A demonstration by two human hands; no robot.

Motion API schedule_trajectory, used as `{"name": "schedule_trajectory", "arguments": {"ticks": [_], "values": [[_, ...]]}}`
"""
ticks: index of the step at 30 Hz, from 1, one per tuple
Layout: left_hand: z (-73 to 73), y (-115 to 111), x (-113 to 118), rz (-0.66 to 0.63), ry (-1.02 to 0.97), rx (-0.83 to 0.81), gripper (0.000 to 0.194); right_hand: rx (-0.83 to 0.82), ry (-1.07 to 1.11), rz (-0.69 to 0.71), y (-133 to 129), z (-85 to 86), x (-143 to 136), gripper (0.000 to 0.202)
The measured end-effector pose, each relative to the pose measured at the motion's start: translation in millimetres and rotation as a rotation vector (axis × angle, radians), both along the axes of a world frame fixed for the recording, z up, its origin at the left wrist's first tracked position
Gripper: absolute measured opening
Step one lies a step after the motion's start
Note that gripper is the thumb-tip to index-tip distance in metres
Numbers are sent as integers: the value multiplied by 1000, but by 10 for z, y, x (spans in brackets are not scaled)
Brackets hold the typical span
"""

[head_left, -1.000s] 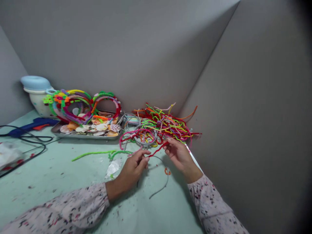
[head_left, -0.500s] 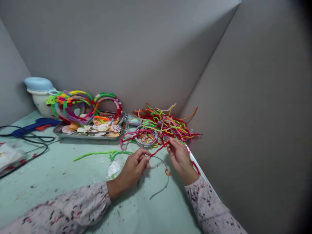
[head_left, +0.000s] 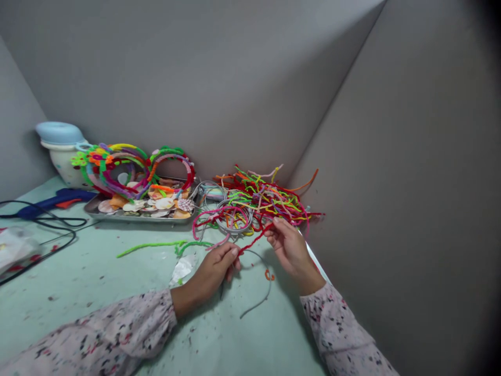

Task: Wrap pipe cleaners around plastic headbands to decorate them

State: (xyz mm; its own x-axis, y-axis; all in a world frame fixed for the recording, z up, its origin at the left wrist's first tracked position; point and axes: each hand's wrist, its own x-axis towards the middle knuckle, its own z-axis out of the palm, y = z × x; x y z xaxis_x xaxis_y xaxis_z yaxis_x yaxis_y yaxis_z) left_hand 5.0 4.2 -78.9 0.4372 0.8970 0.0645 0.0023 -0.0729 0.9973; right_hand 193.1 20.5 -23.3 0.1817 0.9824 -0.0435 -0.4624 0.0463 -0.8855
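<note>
One bare left hand (head_left: 213, 269) and one bare right hand (head_left: 291, 253) hold a short, fuzzy red craft stem (head_left: 255, 241) between them, low over a pale green tabletop (head_left: 78, 277). The left thumb and fingers are closed in a pinch on its lower end, where a thin grey wire (head_left: 254, 308) curves away beneath; the right fingertips nip the upper end, with hardly any gap showing. The stem slants up to the right, and it appears to be in the middle of being twisted or wound near the wire. Any further turn would call for a firm left pinch and light tension from the right — too much pull might slide it loose. Just behind is a tangled heap of multicoloured fuzzy stems (head_left: 266, 193); to its left, a shallow metal tray (head_left: 136, 220) holds seashells (head_left: 162, 203) and bright fuzzy hoops (head_left: 190, 175). A small orange curl (head_left: 266, 274) lies near the wire. Compared with the previous frame, the left forefinger — then stretched over the stem's end — has folded in, while the right hand keeps nearly the same pinch.
</note>
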Motion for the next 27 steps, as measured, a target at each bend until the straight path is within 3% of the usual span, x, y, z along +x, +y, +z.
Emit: {"name": "schedule_trajectory", "arguments": {"ticks": [6,12,20,27], "values": [[-20,7,-13,-51,14,-19,33,4,7,-4,0,6,6,18],[4,10,-9,27,4,-2,31,7,35,-54,43,-61,62,15],[165,-44,-1,114,-16,35,30,-27,155,-132,81,-130,23,14],[153,-33,-24,119,-89,-2,32,-34,41,-69,64,-136,42,16]]}}
